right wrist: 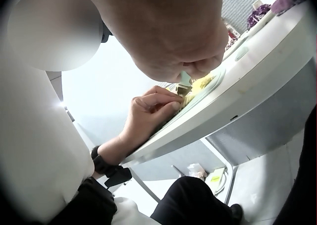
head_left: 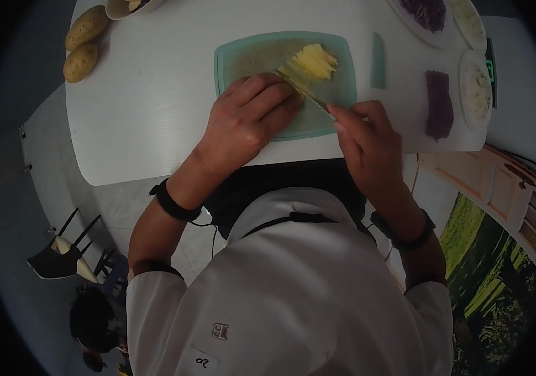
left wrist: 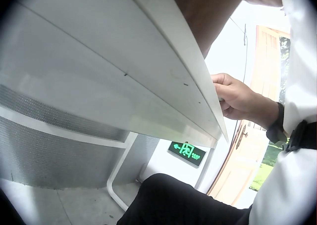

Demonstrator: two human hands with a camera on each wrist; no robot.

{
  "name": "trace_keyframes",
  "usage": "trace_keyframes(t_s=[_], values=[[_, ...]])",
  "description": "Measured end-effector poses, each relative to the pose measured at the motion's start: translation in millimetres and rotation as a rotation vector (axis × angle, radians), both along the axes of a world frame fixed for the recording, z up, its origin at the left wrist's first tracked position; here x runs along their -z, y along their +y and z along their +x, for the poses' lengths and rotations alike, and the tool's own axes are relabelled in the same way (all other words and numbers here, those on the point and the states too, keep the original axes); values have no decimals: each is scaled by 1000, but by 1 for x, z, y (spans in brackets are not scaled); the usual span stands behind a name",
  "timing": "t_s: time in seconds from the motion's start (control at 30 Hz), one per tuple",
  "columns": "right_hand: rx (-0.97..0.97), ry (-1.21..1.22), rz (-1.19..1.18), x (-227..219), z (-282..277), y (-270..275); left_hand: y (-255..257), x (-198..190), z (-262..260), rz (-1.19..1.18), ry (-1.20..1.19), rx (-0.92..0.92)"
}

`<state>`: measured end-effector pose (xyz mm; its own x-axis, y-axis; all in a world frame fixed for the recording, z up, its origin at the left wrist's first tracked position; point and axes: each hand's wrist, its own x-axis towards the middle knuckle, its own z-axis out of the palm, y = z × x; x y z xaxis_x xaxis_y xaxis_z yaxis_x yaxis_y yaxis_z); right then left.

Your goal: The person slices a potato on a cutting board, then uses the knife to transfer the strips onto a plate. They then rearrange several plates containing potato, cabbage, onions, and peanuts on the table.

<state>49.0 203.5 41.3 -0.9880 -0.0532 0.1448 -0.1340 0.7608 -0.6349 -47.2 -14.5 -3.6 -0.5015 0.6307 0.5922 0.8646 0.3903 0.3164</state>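
On a green-rimmed cutting board (head_left: 219, 62) lies a pile of yellow strips (head_left: 315, 61). The right hand (head_left: 371, 141) grips the handle of a knife (head_left: 305, 92), whose blade slants across the board beside the left fingers. With its fingers bent, the left hand (head_left: 249, 119) holds down yellow pieces against the board, left of the blade; the fingers mostly hide them. In the right wrist view the right hand (right wrist: 173, 37) is close to the camera, above the left hand (right wrist: 151, 111), with part of the green handle (right wrist: 185, 79) showing.
Two potatoes (head_left: 86, 26) lie at the table's left edge, near a bowl (head_left: 131, 9). Right of the board are a green sheath-like strip (head_left: 378, 61), a purple piece (head_left: 438, 104), a plate of pale pieces (head_left: 476, 93) and a plate of purple shreds (head_left: 425, 15).
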Motion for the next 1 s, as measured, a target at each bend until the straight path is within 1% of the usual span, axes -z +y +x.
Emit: trace_keyframes(t_s=[0.1,0.17,0.3,0.37,0.4,0.5,0.57,0.7,0.77,0.8,0.87,1.0], values=[[-3,9,3,1,0,0,0,1,1,0,-12,0],[-35,75,80,3,-2,-2,-1,0,0,-6,-19,5],[-34,77,94,2,-2,-2,-1,1,0,-15,-24,11],[-17,-14,61,-1,-1,-4,-1,1,0,-13,-21,10],[-16,-14,61,-1,-2,-5,-1,1,1,-11,-17,6],[-16,14,62,5,-9,-8,-1,2,0,-5,-17,11],[-33,112,131,11,-15,-9,-2,2,0,-8,-14,14],[-11,95,144,19,-23,-14,-1,1,0,-2,-20,17],[21,97,49,22,-24,-14,-2,1,0,-9,-21,17],[22,100,49,22,-25,-13,-2,1,0,-15,-23,12],[54,62,-63,21,-24,-11,-2,3,0,-7,-24,11],[41,58,-95,16,-15,-6,-1,2,0,0,-16,0]])
